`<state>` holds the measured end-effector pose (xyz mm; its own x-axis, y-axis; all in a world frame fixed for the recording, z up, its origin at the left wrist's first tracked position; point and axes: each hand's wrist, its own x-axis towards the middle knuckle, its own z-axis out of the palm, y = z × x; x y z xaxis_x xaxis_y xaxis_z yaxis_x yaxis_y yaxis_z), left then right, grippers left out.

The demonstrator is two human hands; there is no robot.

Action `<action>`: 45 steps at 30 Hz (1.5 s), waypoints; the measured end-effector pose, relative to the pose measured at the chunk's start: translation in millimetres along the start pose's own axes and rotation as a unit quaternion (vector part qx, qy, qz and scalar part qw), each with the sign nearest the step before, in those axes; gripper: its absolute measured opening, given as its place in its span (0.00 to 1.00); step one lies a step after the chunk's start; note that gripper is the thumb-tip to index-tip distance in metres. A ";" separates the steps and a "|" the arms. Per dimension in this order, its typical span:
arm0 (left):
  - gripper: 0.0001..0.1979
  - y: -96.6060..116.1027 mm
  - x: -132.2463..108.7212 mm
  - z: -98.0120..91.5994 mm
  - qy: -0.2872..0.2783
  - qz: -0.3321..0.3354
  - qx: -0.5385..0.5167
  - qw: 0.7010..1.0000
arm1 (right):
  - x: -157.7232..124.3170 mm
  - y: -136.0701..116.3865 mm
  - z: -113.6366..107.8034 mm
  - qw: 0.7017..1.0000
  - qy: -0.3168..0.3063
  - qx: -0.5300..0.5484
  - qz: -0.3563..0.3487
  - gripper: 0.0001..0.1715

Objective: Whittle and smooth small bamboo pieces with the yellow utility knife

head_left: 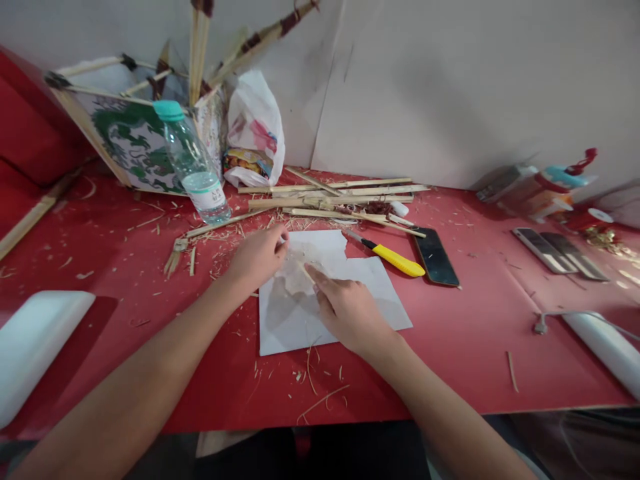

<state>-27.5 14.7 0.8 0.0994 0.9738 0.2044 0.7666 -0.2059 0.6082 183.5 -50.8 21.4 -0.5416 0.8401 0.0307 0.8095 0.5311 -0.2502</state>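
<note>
A torn-edged white sheet of paper (295, 333) lies on the red table under both hands. My left hand (257, 257) rests at the sheet's upper left edge with its fingers curled together; whatever they pinch is hidden. Over the middle of the paper, my right hand (353, 310) points its index finger forward, thumb tucked below. A thin pale strip (306, 272) shows along that finger, apparently held there. Between the hands, a faint translucent patch (296, 263) is visible on the paper. A yellow utility knife (399, 259) lies right of the sheet.
Several bamboo strips (345, 199) lie behind the paper among scattered shavings. A water bottle (200, 177), a dragon-painted frame (135, 140) and a plastic bag (255, 130) stand at back left. A black phone (436, 257) is beside the knife. White objects (40, 340) sit at both sides.
</note>
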 end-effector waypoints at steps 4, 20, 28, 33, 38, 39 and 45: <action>0.03 -7.0 2.5 4.7 -0.064 0.001 0.032 0.997 | -1.5 -23.8 -2.2 0.990 -0.079 -0.119 -0.017 0.39; 0.03 -13.9 4.2 8.4 -0.069 -0.009 0.006 0.998 | -6.0 -42.7 3.0 0.963 -0.160 -0.215 0.001 0.44; 0.02 -14.1 4.1 8.7 -0.068 -0.009 0.004 0.998 | -1.5 -36.1 0.4 0.975 -0.124 -0.184 -0.004 0.41; 0.02 -12.4 3.4 8.0 -0.073 -0.007 0.009 0.997 | -8.9 -36.3 -0.4 0.968 -0.161 -0.185 -0.049 0.44; 0.02 -11.2 2.8 8.0 -0.073 -0.013 0.023 0.997 | -5.5 -31.1 -0.6 0.978 -0.125 -0.165 -0.039 0.36; 0.02 -11.0 2.7 8.0 -0.074 -0.013 0.027 0.997 | -5.9 -30.6 -1.9 0.981 -0.112 -0.158 -0.026 0.32; 0.02 -9.8 1.4 7.8 -0.074 -0.010 0.033 0.997 | -16.5 -35.3 -13.5 0.990 -0.082 -0.108 0.026 0.13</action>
<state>-29.9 18.9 -10.9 0.1724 0.9822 0.0744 0.8093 -0.1843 0.5577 166.9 -81.9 42.8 -0.5137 0.8468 -0.1378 0.8569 0.5143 -0.0342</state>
